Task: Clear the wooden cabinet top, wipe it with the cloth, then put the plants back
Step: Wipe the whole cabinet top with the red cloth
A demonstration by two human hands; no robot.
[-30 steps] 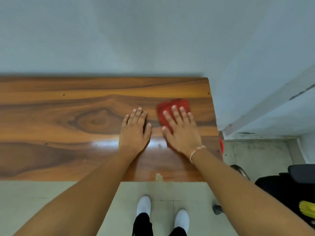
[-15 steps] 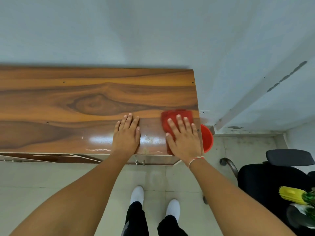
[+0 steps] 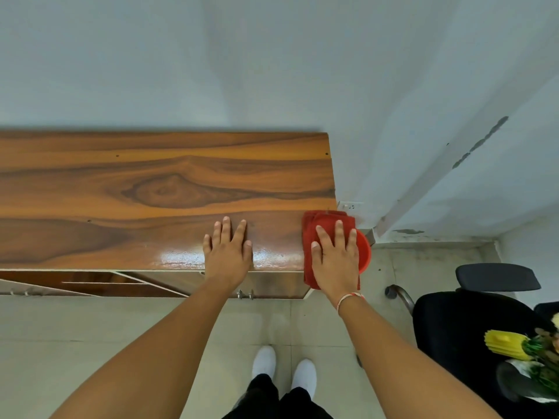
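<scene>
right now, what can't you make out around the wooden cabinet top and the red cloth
All in the head view:
- Wooden cabinet top: its left end is cut off by the frame edge.
- Folded red cloth: its middle is hidden under the flat right hand.
- Round red container: mostly hidden behind the cloth and hand.
- Potted plants on the black chair: cut off by the right edge.
- Left hand covers the wood beneath it.

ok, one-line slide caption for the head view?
Right hand presses red cloth at wooden cabinet top's right corner; left hand rests flat beside.
</scene>
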